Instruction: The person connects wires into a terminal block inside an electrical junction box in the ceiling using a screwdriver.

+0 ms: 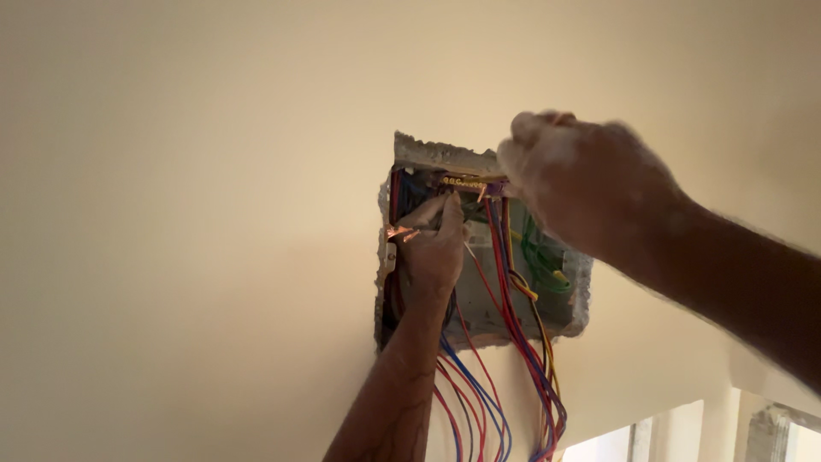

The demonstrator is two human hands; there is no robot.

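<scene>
Left hand (432, 248) at frame centre, inside wall box (445, 156), fingers pinching bare copper wire ends (398, 232) near left rough edge. Brass terminal bar (469, 181) along top edge. Right hand (590, 184) clenched at bar's right end; whatever it grips is hidden. Red, blue wires (479, 393) spill below, crowding the box.

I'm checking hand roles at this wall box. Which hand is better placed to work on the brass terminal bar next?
Probably the right hand: it is closed right at the end of the brass terminal bar. The left hand sits lower inside the wall box, among the wires.
</scene>
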